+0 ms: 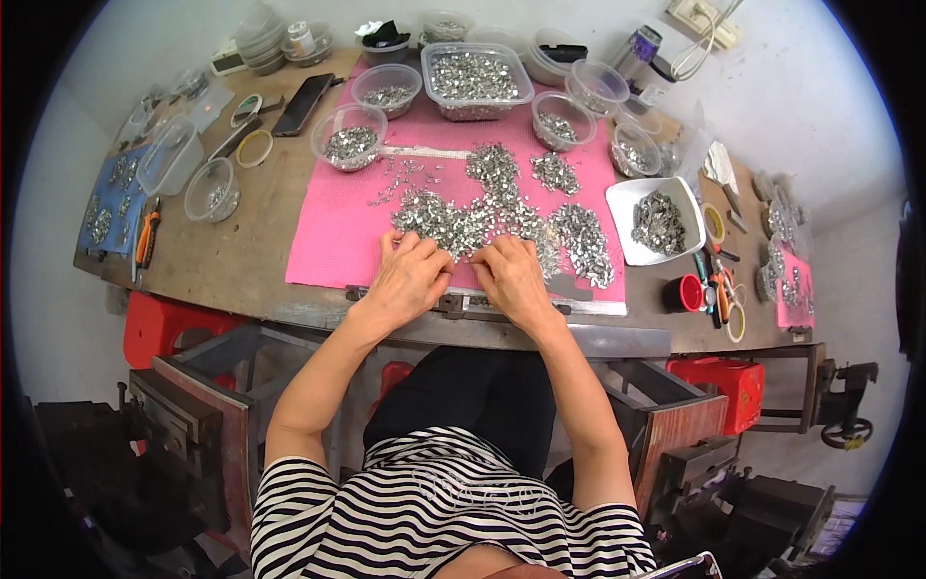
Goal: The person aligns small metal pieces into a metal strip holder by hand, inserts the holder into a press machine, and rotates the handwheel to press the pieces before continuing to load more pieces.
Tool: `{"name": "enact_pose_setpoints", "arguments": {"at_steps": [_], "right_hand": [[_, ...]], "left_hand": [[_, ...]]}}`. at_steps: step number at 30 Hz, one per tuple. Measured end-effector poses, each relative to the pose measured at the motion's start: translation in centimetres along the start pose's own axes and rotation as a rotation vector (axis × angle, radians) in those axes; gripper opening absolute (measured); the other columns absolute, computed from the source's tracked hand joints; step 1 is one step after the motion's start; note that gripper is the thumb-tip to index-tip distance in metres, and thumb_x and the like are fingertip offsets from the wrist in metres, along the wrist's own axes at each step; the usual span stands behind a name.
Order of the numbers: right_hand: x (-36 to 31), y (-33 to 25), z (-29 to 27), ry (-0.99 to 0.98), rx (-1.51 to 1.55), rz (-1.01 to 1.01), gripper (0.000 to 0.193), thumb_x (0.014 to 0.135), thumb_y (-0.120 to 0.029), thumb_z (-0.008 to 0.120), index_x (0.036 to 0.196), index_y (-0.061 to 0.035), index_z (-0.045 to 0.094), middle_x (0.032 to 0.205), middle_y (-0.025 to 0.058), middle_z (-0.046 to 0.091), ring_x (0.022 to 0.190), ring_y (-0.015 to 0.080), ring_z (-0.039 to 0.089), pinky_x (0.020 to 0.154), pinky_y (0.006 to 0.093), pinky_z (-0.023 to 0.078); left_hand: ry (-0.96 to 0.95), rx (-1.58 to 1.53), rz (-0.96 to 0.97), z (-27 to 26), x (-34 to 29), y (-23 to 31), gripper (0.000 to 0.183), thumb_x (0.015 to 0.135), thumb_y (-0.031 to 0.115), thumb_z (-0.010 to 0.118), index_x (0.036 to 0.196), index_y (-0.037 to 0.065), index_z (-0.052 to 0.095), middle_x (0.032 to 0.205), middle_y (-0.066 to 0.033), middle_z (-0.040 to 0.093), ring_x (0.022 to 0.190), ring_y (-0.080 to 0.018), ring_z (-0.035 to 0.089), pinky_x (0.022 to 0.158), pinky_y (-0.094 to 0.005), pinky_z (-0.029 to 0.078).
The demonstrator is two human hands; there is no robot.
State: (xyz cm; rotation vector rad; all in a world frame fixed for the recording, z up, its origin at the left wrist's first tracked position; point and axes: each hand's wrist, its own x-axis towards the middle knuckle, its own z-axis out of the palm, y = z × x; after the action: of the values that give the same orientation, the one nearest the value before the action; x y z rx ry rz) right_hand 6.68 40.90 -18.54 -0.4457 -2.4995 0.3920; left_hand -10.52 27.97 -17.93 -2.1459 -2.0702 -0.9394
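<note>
Small shiny metal pieces (434,217) lie heaped on a pink mat (323,232), with smaller heaps farther back and to the right. My left hand (410,277) rests at the near edge of the heap, its fingers curled and thumb drawn in. Close beside it, my right hand (513,278) is also curled, fingertips pointing toward the left hand. Whatever sits between the fingertips is too small or hidden to make out. Below both hands, a long metal jig (473,305) runs along the table's front edge, partly covered by my wrists.
Behind the heap stand a square plastic tub (477,108) and several round bowls of metal pieces. At right are a white dish (622,198), a red cup (683,292) and hand tools. A phone (303,104) and tape rolls lie at left; red stools (159,323) stand below the table (236,256).
</note>
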Motion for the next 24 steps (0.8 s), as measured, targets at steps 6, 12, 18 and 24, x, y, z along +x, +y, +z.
{"name": "enact_pose_setpoints", "arguments": {"at_steps": [6, 12, 18, 24], "right_hand": [[-1.2, 0.2, -2.7, 0.025, 0.085, 0.078, 0.008, 0.085, -0.005, 0.072, 0.089, -0.0053, 0.065, 0.086, 0.0075, 0.06, 0.084, 0.0266, 0.059, 0.081, 0.0387, 0.042], [-5.7, 0.0, -5.0, 0.01, 0.327, 0.223, 0.01, 0.086, -0.002, 0.07, 0.093, -0.0043, 0.062, 0.09, 0.007, 0.062, 0.086, 0.0257, 0.059, 0.082, 0.0366, 0.041], [-6.4, -0.8, -4.8, 0.039, 0.204, 0.144, 0.016, 0.08, 0.0, 0.074, 0.091, -0.005, 0.063, 0.094, 0.006, 0.064, 0.092, 0.0252, 0.059, 0.083, 0.0382, 0.041], [-6.7, -0.9, -4.6, 0.122, 0.161, 0.098, 0.017, 0.079, 0.002, 0.074, 0.093, -0.0049, 0.066, 0.096, 0.0066, 0.066, 0.092, 0.0255, 0.061, 0.084, 0.0383, 0.042]], "left_hand": [[-0.022, 0.0, -0.006, -0.4, 0.0, -0.1, 0.01, 0.083, 0.012, 0.073, 0.09, 0.013, 0.067, 0.085, -0.0019, 0.058, 0.091, -0.0221, 0.055, 0.098, -0.0471, 0.033], [-0.032, -0.132, -0.024, 0.4, 0.4, 0.5, 0.007, 0.086, 0.014, 0.072, 0.09, 0.012, 0.066, 0.085, -0.001, 0.059, 0.09, -0.0214, 0.055, 0.094, -0.0461, 0.033], [-0.069, -0.166, -0.037, 0.8, 0.7, 0.5, 0.008, 0.086, 0.015, 0.072, 0.091, 0.014, 0.066, 0.085, -0.001, 0.058, 0.09, -0.0209, 0.055, 0.093, -0.0449, 0.032], [-0.043, -0.074, 0.01, 0.2, 0.5, 0.3, 0.007, 0.086, 0.013, 0.071, 0.09, 0.013, 0.065, 0.085, -0.0022, 0.057, 0.09, -0.0218, 0.055, 0.092, -0.0457, 0.032]]}}
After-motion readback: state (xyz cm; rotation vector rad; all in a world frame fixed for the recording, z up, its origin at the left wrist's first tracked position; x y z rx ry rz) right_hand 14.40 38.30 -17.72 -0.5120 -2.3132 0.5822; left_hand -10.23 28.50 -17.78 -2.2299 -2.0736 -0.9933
